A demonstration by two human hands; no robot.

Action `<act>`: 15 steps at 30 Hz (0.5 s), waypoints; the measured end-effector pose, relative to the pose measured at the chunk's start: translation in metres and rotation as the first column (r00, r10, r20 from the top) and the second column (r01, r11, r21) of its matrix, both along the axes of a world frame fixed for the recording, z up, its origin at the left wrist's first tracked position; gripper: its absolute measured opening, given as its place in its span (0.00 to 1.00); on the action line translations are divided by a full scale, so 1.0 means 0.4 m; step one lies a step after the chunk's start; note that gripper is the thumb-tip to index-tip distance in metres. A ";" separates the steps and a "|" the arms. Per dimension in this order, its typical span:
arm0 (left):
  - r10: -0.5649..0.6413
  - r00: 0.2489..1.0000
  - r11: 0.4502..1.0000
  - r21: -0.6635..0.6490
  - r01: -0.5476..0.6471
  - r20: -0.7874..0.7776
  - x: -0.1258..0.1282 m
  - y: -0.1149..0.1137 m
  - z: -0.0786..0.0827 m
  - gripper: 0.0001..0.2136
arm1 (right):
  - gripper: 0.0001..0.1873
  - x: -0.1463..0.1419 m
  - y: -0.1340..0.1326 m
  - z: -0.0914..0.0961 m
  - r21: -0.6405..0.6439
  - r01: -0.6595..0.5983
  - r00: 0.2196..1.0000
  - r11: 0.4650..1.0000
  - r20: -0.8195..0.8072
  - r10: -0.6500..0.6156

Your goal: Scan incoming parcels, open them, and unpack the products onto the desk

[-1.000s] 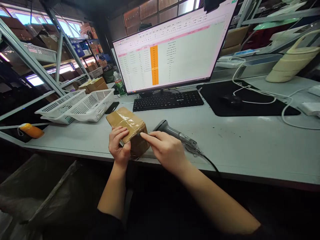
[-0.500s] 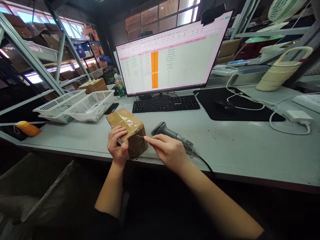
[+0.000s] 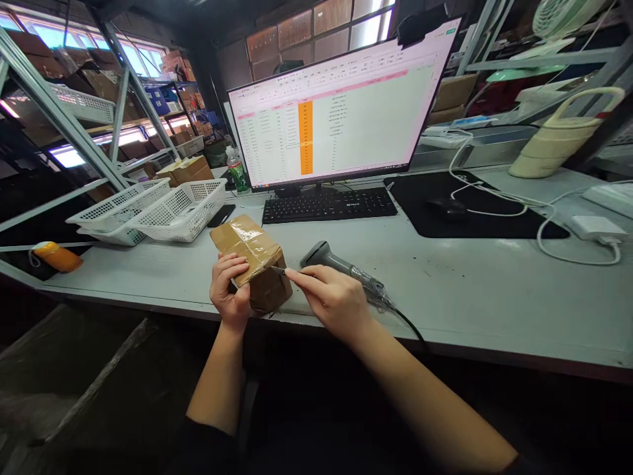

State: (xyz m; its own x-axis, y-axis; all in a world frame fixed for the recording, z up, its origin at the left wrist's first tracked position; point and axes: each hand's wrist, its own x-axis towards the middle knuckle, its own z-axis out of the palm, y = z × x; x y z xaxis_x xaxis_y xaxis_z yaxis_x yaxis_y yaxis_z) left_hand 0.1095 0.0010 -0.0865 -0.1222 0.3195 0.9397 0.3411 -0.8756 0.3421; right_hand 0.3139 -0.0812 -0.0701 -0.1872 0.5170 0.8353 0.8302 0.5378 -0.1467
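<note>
**A:** Two hands on one taped box (image 3: 252, 254) at the desk's (image 3: 469, 297) near edge, lower centre of frame. Left hand (image 3: 228, 290) clamps its near end. Right hand (image 3: 332, 300) pinches a thin blade (image 3: 277, 270), tip on the tape.

**B:** Looks like the tape-cutting step to me, and it wants a shallow, steady pull. The box's long axis runs diagonally, pointing upper left. Scanner (image 3: 341, 265) just beside it, keyboard (image 3: 329, 203) beyond.

Taped cardboard parcel (image 3: 254, 251) and thin tool (image 3: 278, 270), at the near edge of the grey table (image 3: 469, 290).
Parcel: small, brown, oblong, with glossy clear tape over the top face. It sits skewed to the table edge, its near end gripped by the left hand (image 3: 228, 291). Tool: slim, dark, pointed. It is pinched in the right hand (image 3: 336, 300), tip touching the parcel's near right top edge.
</note>
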 end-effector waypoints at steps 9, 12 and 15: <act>-0.018 1.000 1.000 0.023 0.017 0.008 0.001 -0.002 0.002 0.07 | 0.18 -0.025 -0.004 -0.004 -0.022 -0.050 0.999 0.999 -0.006 0.050; -0.015 1.000 1.000 0.014 0.015 0.014 0.001 -0.002 0.003 0.08 | 0.18 -0.025 -0.004 -0.008 0.000 -0.072 0.997 0.997 0.016 0.072; -0.032 0.999 0.999 0.027 0.031 0.026 0.002 0.000 0.001 0.08 | 0.19 -0.034 -0.002 -0.007 0.007 -0.082 0.996 0.997 0.027 0.082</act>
